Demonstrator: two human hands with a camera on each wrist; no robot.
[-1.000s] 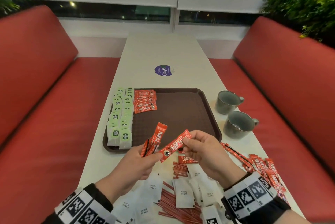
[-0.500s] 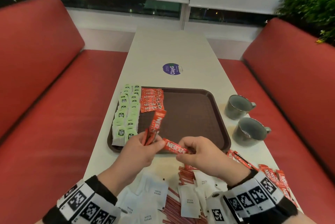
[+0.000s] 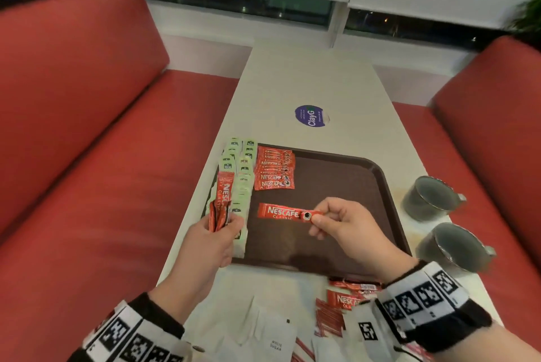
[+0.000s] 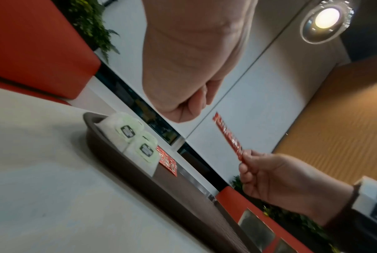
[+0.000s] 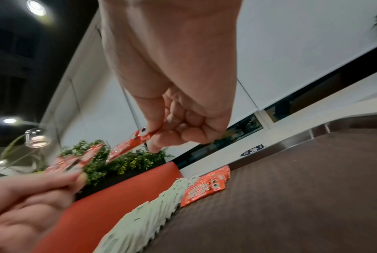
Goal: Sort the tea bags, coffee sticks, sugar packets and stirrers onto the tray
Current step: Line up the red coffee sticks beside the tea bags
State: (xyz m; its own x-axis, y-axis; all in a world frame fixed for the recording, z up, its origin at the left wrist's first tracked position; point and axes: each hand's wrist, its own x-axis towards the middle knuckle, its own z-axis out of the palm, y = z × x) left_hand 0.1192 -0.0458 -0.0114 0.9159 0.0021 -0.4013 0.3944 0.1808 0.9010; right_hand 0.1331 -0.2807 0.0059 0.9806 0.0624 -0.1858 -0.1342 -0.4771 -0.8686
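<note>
Pinching one coffee stick [image 3: 283, 212] by its end, the right hand [image 3: 348, 225] hovered over the tray [image 3: 377, 174], stick pointing sideways, parallel to the coffee pile [image 3: 274, 169] just beyond its fingertips. Left hand [image 3: 213, 240] gripped spare sticks [image 3: 221, 205], farther off.

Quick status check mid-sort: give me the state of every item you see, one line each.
left hand: grips a bundle of coffee sticks
right hand: pinches one coffee stick level over the tray
tray: flat on table, partly filled
tea bags: rowed along tray's left side
coffee stick stack: lying on tray
sugar packets: loose on table, unsorted
mugs: upright beside tray
</note>
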